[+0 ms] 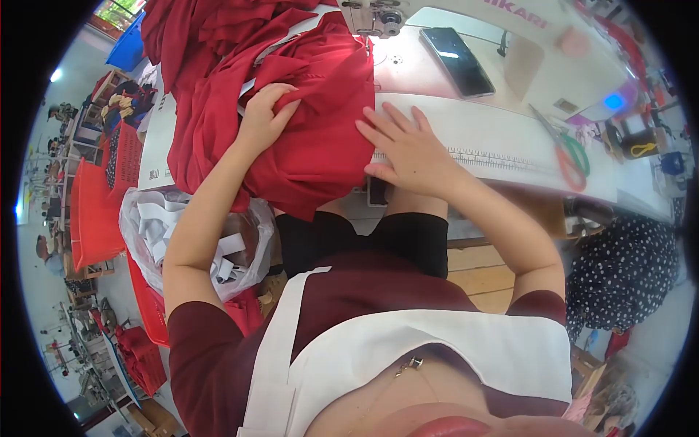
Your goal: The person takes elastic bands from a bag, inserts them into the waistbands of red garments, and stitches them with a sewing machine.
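Observation:
A large piece of red fabric [320,156] lies bunched over the left part of the sewing machine table and hangs over its front edge. My left hand [268,118] is on the fabric, its fingers curled and a fold gathered between thumb and fingers. A bit of white material shows beside that hand. My right hand [409,149] lies flat with fingers spread, the fingertips on the fabric's right edge and the palm over the white table. The sewing machine [375,18] stands just beyond, its needle area at the fabric's upper right edge.
A phone [457,62] lies on the machine bed. Scissors [570,156] with red and green handles are at the right, past a printed ruler [495,158]. A plastic bag [255,251] of white strips hangs at lower left, near red crates [95,211]. Polka-dot fabric [626,269] is at right.

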